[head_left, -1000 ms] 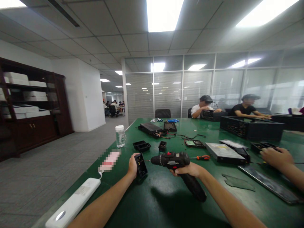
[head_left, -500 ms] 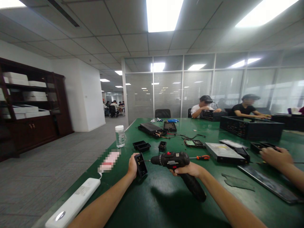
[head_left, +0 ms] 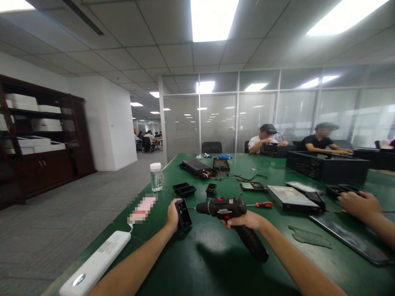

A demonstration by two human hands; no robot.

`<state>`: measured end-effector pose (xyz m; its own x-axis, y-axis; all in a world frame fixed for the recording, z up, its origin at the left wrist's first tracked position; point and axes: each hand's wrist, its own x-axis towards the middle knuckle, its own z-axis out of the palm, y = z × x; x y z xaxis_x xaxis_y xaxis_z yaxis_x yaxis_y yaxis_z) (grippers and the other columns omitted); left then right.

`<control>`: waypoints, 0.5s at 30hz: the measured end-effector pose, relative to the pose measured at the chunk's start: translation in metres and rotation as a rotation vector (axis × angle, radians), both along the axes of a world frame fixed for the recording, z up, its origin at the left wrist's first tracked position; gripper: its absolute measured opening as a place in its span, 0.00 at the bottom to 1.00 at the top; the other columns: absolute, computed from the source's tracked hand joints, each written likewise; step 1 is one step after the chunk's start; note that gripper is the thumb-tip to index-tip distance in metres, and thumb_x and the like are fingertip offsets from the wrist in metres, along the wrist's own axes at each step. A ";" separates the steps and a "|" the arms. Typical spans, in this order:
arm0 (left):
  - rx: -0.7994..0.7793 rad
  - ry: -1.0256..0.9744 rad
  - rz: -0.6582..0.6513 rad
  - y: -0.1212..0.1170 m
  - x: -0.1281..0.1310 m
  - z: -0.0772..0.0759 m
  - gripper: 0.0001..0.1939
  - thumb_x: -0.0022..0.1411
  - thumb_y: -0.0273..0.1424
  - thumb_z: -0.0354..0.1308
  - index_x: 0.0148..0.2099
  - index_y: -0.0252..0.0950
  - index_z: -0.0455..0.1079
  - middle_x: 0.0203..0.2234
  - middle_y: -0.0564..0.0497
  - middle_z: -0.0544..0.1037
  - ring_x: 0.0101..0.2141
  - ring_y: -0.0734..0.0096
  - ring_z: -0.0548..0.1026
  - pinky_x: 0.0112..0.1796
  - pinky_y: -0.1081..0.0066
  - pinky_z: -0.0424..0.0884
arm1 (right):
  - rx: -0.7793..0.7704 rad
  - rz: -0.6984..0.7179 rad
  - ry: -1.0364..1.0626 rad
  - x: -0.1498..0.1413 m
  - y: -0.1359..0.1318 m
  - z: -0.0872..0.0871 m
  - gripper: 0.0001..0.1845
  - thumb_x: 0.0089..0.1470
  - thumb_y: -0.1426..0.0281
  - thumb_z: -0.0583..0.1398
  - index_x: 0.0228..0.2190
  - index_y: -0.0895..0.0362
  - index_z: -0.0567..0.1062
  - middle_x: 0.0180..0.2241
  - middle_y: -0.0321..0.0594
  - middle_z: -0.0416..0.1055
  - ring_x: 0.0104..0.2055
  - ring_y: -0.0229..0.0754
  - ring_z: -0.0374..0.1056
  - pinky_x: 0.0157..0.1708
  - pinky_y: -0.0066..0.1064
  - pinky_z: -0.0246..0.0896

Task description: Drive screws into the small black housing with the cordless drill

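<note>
Black tray is gripped tilted by left hand, seemingly so its hollow faces the drill gripped in right hand

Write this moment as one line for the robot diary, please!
left hand: holds black box | right hand: grips drill | bit: points at box, touch unclear | table: screwdriver, bottle
</note>
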<state>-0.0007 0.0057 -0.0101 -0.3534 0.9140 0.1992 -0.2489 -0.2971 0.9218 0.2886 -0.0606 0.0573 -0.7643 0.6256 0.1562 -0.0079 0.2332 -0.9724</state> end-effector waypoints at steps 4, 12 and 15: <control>-0.017 -0.007 -0.016 0.001 0.000 0.000 0.19 0.49 0.46 0.51 0.31 0.36 0.71 0.20 0.54 0.72 0.22 0.69 0.69 0.27 0.69 0.66 | -0.009 -0.015 0.005 0.000 0.001 -0.002 0.16 0.45 0.65 0.65 0.33 0.63 0.73 0.30 0.40 0.67 0.31 0.36 0.62 0.35 0.29 0.59; -0.036 -0.016 -0.033 0.000 -0.001 0.000 0.20 0.48 0.47 0.51 0.32 0.36 0.71 0.20 0.54 0.71 0.21 0.69 0.69 0.27 0.69 0.66 | 0.028 -0.001 -0.015 -0.001 -0.003 0.004 0.17 0.44 0.63 0.65 0.32 0.63 0.74 0.28 0.39 0.67 0.31 0.38 0.62 0.36 0.32 0.59; -0.024 -0.012 -0.030 0.001 -0.001 0.000 0.20 0.48 0.47 0.51 0.31 0.36 0.72 0.20 0.53 0.71 0.21 0.69 0.69 0.27 0.69 0.66 | 0.039 -0.009 -0.009 -0.003 -0.012 0.013 0.16 0.44 0.61 0.65 0.31 0.60 0.75 0.29 0.42 0.67 0.31 0.40 0.62 0.36 0.34 0.59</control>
